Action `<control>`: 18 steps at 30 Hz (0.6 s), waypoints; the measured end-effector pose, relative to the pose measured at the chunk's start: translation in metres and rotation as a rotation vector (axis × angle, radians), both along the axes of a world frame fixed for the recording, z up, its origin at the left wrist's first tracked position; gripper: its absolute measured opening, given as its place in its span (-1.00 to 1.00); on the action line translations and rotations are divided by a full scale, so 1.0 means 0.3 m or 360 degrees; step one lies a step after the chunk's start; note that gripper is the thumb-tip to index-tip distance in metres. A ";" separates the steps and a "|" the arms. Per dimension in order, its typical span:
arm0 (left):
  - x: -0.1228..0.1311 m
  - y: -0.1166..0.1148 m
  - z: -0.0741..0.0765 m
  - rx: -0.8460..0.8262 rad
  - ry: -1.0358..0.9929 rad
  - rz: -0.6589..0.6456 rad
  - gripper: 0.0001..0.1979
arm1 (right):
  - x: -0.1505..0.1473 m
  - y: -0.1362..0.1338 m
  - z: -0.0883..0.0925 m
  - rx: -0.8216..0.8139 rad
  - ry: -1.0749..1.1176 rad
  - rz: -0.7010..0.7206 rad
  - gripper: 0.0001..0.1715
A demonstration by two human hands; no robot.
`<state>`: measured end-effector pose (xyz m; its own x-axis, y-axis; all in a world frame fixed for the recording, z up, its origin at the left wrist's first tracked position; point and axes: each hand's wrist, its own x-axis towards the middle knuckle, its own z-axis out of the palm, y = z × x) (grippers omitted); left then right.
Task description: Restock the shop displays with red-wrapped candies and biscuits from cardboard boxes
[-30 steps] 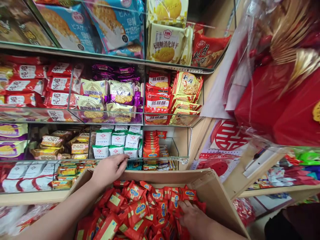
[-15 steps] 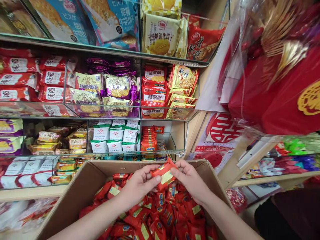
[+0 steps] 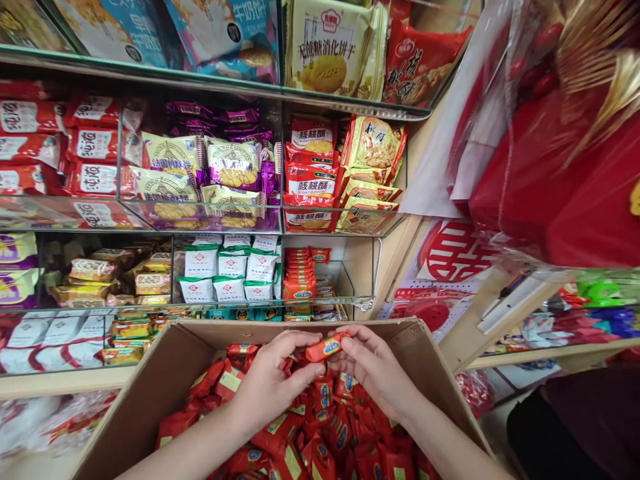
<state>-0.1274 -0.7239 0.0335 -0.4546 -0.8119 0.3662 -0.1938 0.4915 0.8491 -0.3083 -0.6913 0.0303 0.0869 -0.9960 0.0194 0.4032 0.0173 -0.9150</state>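
Over a cardboard box [image 3: 200, 331], my right hand [image 3: 377, 367] pinches one end of a small red snack packet [image 3: 324, 349] with a blue and yellow logo facing up. My left hand [image 3: 273, 377] is at the packet's other end, its thumb and fingers parted around it; whether it touches the packet is hard to tell. Below both hands, many loose red packets [image 3: 280, 430] of the same look fill the box. Some show cream-coloured labels, others the blue logo.
Beyond the box rise glass-fronted shelves with purple-and-cream biscuit packs [image 3: 233, 163], red walnut biscuit packs [image 3: 311, 180] and white-green packets [image 3: 230, 267]. A shelf bin holds a stack of small red packets [image 3: 299, 277]. Plastic-wrapped red decorations [image 3: 550, 180] hang at the right.
The packet has been turned over from its cream-label side to its logo side. My left thumb and fingers have come apart from their pinch. The view has shifted slightly.
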 end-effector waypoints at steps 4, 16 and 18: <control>-0.013 0.014 0.025 0.0475 0.0278 -0.0118 -0.71 | -0.020 0.008 0.004 -0.0222 0.0160 -0.0112 -0.73; -0.024 0.007 0.010 0.0554 0.0413 -0.0009 -0.72 | 0.009 0.024 0.005 -0.0150 0.0375 -0.0030 -0.41; -0.004 -0.002 0.029 0.0336 0.0224 -0.0030 -0.74 | -0.006 0.017 0.016 -0.0177 0.0580 -0.0074 -0.52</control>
<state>-0.1285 -0.7245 0.0424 -0.4268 -0.8690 0.2504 -0.0591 0.3030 0.9511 -0.3101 -0.6863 0.0351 0.0626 -0.9926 0.1041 0.0493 -0.1011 -0.9937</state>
